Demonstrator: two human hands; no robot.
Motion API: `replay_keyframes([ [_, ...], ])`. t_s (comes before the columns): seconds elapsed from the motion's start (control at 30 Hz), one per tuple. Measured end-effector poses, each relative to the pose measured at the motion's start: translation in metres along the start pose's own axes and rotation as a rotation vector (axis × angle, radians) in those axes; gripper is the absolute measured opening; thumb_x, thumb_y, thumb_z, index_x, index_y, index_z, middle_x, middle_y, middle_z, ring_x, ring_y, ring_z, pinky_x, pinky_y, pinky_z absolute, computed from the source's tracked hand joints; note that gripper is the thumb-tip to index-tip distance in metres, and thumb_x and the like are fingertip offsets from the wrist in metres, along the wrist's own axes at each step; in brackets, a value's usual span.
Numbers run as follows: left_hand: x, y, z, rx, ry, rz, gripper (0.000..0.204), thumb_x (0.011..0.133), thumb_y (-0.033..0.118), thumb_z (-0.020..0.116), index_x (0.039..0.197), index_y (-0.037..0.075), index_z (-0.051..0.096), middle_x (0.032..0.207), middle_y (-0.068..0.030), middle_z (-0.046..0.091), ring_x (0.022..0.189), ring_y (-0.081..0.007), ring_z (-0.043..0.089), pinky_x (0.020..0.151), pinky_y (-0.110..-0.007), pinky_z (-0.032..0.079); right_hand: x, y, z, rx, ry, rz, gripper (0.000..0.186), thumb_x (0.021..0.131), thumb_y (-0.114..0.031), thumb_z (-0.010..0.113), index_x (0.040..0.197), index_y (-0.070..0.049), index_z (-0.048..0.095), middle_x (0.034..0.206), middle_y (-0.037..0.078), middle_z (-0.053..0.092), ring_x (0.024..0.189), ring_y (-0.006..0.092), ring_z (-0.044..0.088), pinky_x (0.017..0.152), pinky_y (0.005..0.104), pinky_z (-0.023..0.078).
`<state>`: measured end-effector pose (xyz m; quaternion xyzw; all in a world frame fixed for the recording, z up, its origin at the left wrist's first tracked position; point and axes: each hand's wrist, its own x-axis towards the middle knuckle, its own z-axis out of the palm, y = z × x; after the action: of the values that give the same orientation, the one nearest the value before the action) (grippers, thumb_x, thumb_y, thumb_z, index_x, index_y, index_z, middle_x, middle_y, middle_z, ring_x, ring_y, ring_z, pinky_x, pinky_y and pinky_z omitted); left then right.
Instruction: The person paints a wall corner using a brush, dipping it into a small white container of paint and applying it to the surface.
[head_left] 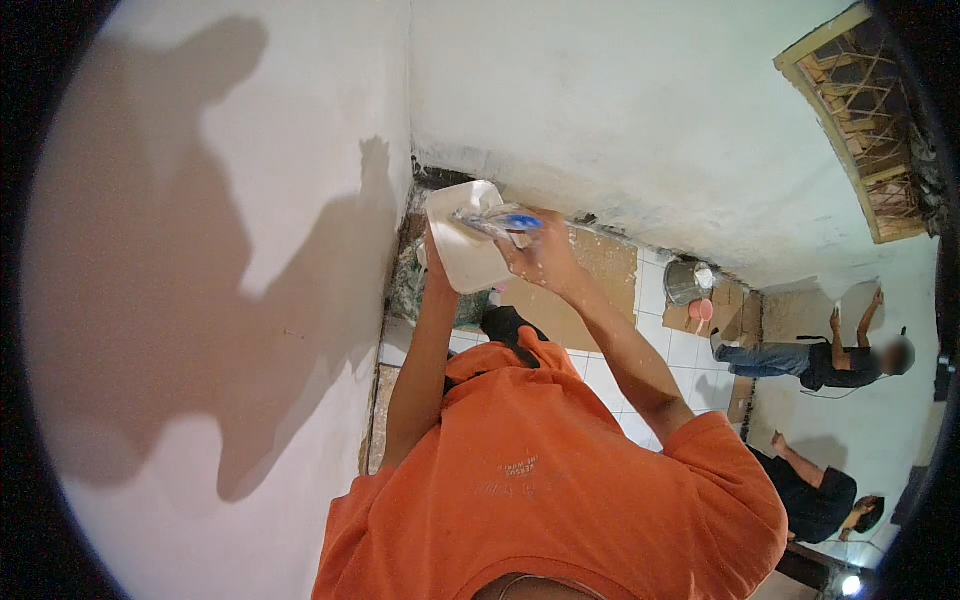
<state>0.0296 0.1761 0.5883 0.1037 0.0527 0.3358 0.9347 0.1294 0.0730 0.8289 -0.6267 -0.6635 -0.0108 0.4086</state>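
My left hand (435, 262) grips a white rectangular board (467, 258) from its left side, its fingers mostly hidden behind it. My right hand (540, 250) is closed on a blue-handled putty knife or trowel (518, 222), whose blade lies over the board's upper part, smeared with white. Both hands are out ahead of my body, near the corner of two white walls. Cardboard (590, 300) lies on the floor beneath them.
A bucket (688, 283) and pink scoop (700, 312) stand by the back wall on tiles (680, 355). Two co-workers (840, 360) (815, 500) work at the right wall. A lattice-filled opening (845, 110) is high at right; a dark bundle (410, 270) lies near the corner.
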Motion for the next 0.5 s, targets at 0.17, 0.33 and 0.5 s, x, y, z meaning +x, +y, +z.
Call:
replay_keyframes([
  [0.17,0.011,-0.007,0.033,-0.042,0.016,-0.083,0.060,0.089,0.056,0.037,0.127,0.010,0.046,0.114,-0.0127,0.057,0.097,-0.0256,0.061,0.083,-0.041,0.053,0.001,0.029,-0.002,0.085,-0.040,0.190,0.019,0.073,-0.015,0.068,0.087,-0.001,0.068,0.082,0.017,0.066,0.075,0.0331,0.065,0.068,0.0386,0.051],
  [0.33,0.028,-0.007,0.092,0.072,0.154,-0.004,0.061,0.090,0.056,0.034,0.130,0.011,0.044,0.119,-0.0122,0.055,0.102,-0.0263,0.059,0.086,-0.043,0.052,0.012,0.055,-0.007,0.098,-0.003,0.224,0.018,0.074,-0.015,0.067,0.087,-0.002,0.069,0.079,0.017,0.067,0.069,0.0323,0.066,0.063,0.0378,0.052],
  [0.5,0.061,-0.020,0.075,-0.088,0.215,-0.033,0.057,0.090,0.053,0.042,0.125,0.008,0.048,0.114,-0.0098,0.057,0.099,-0.0268,0.059,0.081,-0.044,0.053,0.034,0.067,-0.019,0.204,0.045,0.581,0.015,0.078,-0.011,0.069,0.078,0.004,0.066,0.073,0.013,0.068,0.063,0.0167,0.065,0.058,0.0293,0.050],
])
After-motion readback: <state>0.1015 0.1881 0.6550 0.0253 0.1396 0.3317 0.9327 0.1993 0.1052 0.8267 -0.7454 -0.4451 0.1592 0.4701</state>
